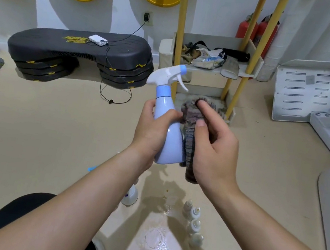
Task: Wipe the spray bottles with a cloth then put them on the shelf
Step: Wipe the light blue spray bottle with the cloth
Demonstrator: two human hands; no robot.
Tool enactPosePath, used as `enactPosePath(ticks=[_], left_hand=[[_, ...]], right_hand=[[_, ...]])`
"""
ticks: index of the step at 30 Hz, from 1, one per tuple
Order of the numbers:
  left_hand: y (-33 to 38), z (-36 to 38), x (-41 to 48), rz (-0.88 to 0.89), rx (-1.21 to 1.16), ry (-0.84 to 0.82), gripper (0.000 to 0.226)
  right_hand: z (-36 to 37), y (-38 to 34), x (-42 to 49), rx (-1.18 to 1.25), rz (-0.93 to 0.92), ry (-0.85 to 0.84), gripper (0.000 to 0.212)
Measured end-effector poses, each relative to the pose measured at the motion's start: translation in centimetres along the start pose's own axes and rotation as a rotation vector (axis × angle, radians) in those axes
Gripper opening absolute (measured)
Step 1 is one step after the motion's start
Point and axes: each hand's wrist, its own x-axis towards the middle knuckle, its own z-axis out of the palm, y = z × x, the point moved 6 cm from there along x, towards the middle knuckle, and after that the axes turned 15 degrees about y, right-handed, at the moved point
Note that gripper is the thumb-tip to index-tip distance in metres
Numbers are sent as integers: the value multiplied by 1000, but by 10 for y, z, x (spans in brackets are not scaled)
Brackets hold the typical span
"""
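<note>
Right now, biggest first: white shelf unit with yellow wooden posts (pixel 215 68) stands against the wall ahead, lower tier cluttered. Left hand (pixel 151 127) is wrapped around the waist of a pale blue plastic spray bottle with white trigger head (pixel 168 112), held upright in the air in front of the shelf. Right hand (pixel 212 144) presses a grey-brown fuzzy cloth (pixel 191 128) flat against the bottle's side, fingers clamped on it. Wet floor below, so the bottle is probably slick; light, rigid plastic; safest hold looks like the narrow waist under the collar. Four small white dropper bottles (pixel 193 223) stand on the floor.
</note>
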Motion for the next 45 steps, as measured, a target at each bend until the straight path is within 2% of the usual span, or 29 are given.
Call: enactPosePath(ticks=[3, 5, 7, 9, 13, 16, 18, 21, 27, 29, 31, 34, 36, 40, 42, 45], left_hand=[[2, 5, -2, 159, 111, -7, 34], [1, 13, -11, 281, 218, -52, 31], [-2, 20, -21, 384, 286, -106, 35], [0, 22, -29, 443, 317, -112, 41], [11, 14, -23, 467, 303, -65, 35], [16, 9, -15, 502, 327, -35, 52], [17, 11, -18, 561, 376, -39, 54], [15, 21, -26, 632, 407, -72, 51], [14, 7, -15, 532, 329, -62, 48], [19, 3, -9, 515, 296, -56, 43], [18, 0, -2, 439, 246, -52, 43], [13, -1, 1, 372, 206, -58, 45], [12, 3, -3, 346, 159, -137, 43], [7, 20, -18, 258, 139, -445, 33], [2, 28, -27, 197, 173, -585, 36], [-3, 34, -33, 168, 226, -653, 37]], right_hand=[[3, -17, 8, -139, -253, -76, 45], [8, -23, 12, -331, -484, -133, 51], [12, -21, 15, -503, -636, -179, 55], [12, -13, 13, -574, -659, -196, 57], [6, -3, 0, -532, -625, -218, 54], [5, -3, -4, -538, -698, -236, 56], [2, -8, 2, -574, -765, -196, 58], [-4, -11, 18, -604, -761, -115, 59], [1, -3, 2, -522, -754, -222, 51], [-5, -1, 8, -472, -663, -168, 47], [-18, 1, 21, -383, -473, -35, 46], [-32, 8, 39, -100, -119, 111, 47], [-34, 12, 51, 130, 101, 136, 46], [-24, 11, 56, 638, 575, 69, 34], [-22, 10, 55, 719, 685, -5, 40], [-27, 11, 57, 680, 733, -75, 47]])
